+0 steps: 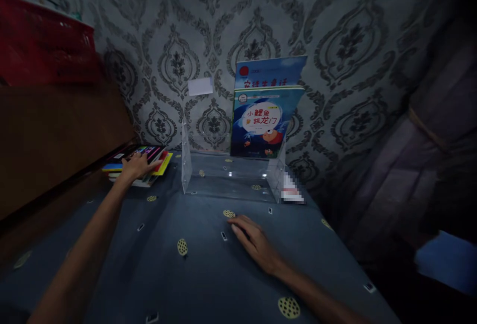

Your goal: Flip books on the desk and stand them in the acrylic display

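Observation:
My left hand [137, 166] lies on top of a small stack of books [143, 181] at the left, its fingers and thumb spread over a dark-covered book [153, 152]. My right hand [255, 242] rests on the patterned dark blue cloth [201, 279], fingers stretched out and holding nothing. Beyond it stands a clear acrylic rack [227, 185]. Two blue picture books lean upright in the rack's right half: a front one with an orange fish [259, 140] and a taller one [270, 69] behind it.
Patterned wallpaper [257, 31] rises behind the rack, with a white card [200, 86] on it. A brown wooden piece [59, 140] with a red box [44, 40] above borders the left. A hanging curtain [402, 165] and a blue object [447, 262] are at the right.

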